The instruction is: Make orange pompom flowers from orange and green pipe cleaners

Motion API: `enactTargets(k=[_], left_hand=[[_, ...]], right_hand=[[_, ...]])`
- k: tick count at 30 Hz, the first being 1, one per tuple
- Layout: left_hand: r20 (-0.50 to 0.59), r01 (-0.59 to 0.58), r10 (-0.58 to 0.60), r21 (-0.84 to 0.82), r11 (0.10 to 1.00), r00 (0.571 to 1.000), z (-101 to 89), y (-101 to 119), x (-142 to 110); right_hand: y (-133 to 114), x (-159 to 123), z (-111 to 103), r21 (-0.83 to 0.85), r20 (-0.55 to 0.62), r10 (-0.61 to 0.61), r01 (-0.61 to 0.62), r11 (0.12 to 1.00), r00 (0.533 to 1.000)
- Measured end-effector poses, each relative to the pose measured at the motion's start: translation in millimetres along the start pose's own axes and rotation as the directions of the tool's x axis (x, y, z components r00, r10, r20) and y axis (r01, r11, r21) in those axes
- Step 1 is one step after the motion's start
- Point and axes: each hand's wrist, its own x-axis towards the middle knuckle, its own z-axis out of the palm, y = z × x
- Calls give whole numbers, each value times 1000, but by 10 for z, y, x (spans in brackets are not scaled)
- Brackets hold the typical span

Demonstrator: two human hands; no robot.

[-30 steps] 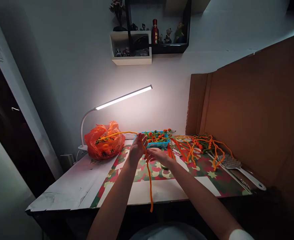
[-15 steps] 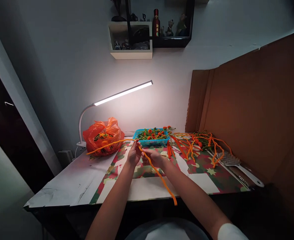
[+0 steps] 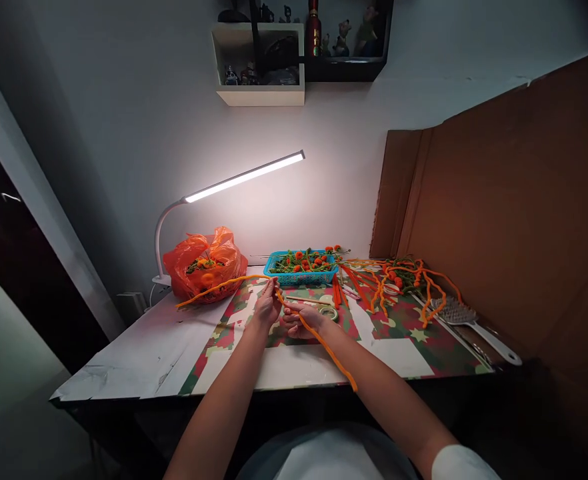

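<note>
A long orange fuzzy strand, like a chenille stem (image 3: 331, 353), runs across both hands. My left hand (image 3: 268, 305) is closed, pinching it between thumb and fingertips. From there one end stretches left in front of the orange plastic bag (image 3: 234, 257). The other part crosses the fingers of my right hand (image 3: 304, 321) and hangs along the right forearm toward the table's front edge. My right hand is curled around the strand just below the left; its fingertips are partly hidden. Behind my right hand lie a roll of green tape (image 3: 329, 312) and a thin stick (image 3: 308, 300).
A blue basket (image 3: 301, 280) holds orange flowers with green stems. To its right lie orange strips (image 3: 337, 292), tangled orange strands (image 3: 431, 300) and a grey-and-white brush (image 3: 491, 341). A lit desk lamp (image 3: 247, 177) arches over the back. A cardboard panel (image 3: 499, 200) stands along the right.
The view has tilted slightly down. My right hand has shifted a little away from the left, leaving a wider gap along the strand, and the tape roll shows more fully.
</note>
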Motion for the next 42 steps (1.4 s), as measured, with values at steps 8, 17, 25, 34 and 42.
enactTargets(k=[8,17,25,34,42], left_hand=[[-128,-60,49,-80,995,991,-147,66,117],[-186,-61,46,-75,995,981,-176,99,130],[-273,-85,64,-67,994,960,-173,119,125],[-322,-170,128,-105,980,938,-257,215,152],[-382,-227,173,-99,969,908,-421,299,246]], right_hand=[[14,-54,50,-63,-136,8,-16,998,991],[6,-118,157,-22,-79,100,-102,995,992],[53,-17,123,-54,-71,149,-153,987,986],[46,-10,112,-57,-44,226,-229,972,973],[7,-64,153,-100,-50,221,-226,969,974]])
